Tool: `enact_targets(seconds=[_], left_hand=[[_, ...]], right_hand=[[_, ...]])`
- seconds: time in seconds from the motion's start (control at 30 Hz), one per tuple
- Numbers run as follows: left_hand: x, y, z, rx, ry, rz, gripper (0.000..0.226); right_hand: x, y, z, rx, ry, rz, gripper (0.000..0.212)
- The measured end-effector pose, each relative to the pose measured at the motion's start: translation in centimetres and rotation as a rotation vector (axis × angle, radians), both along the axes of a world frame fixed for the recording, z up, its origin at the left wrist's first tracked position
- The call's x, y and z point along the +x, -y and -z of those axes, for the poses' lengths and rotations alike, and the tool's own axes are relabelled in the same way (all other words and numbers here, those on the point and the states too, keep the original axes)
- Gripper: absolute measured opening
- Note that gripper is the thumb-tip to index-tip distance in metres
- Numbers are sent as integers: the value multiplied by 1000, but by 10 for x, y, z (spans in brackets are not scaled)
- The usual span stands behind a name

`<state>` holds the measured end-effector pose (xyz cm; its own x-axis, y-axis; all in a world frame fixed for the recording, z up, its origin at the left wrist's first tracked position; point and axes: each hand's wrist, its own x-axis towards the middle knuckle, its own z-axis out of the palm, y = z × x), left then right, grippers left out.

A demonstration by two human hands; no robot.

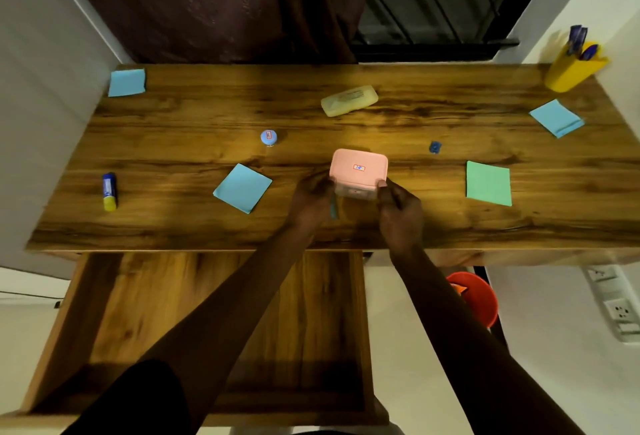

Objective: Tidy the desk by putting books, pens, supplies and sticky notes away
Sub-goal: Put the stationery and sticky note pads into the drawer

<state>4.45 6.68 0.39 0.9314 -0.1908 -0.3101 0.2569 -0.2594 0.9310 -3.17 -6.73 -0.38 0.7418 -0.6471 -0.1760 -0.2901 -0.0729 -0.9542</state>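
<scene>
Surface: a wooden surface [450, 223] runs left to right under a dark curtain and a barred window, with walls close at both ends.
Pink case: the pink case [358, 167] sits near the middle of the surface, its long axis left to right, with its near face turned toward the person.
Left grip: the left grip [311, 193] has its fingers curled on the case's near left corner. A slim teal thing [333, 208] shows just under it; whether it is held cannot be told.
Right grip: the right grip [398, 206] pinches the near right corner, thumb on the top edge.
Key relation: the case lies just beyond both grips, equally near each, so it can be pulled straight back.
Drawer: the open drawer [225, 330] gapes below the near edge, under the left forearm, probably the case's destination.
Open room: bare wood lies all round the case. The nearest neighbours are a blue sticky note [242, 188] to the left and a green sticky note [488, 183] to the right, both well apart.
Left to tidy: a glue stick [109, 192], a round jar [268, 137], a pale yellow case [349, 100] and two more blue notes [126, 82] [557, 118].
Far corner: a yellow pen holder [571, 70].
</scene>
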Motion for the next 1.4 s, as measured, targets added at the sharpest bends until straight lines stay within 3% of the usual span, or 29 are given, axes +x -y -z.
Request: enact_targets(seconds=[0.37,0.43,0.53,0.77,0.93,1.07,1.4], left_hand=[[-42,-174,-10,-140,18,-147,31],[-56,-213,-11,-145,14,-178,33],[-75,-265,-10,-106,17,-243,27],[-99,-361,5,-57,-20,-260,23],[-96,-403,40,-20,-108,-338,43],[-86,-414,61,-50,-204,-467,21],[-56,-412,95,-176,-451,-607,28]], right_hand=[[-25,-148,-18,-69,-51,-124,38],[-28,-183,-16,-70,-70,-145,33],[-33,-232,0,-116,-143,-182,42],[-37,-331,27,-52,-227,-267,30],[-32,-369,55,-68,-312,-298,26],[-17,-393,75,10,-348,-305,21],[17,-426,103,-4,-370,-242,25]])
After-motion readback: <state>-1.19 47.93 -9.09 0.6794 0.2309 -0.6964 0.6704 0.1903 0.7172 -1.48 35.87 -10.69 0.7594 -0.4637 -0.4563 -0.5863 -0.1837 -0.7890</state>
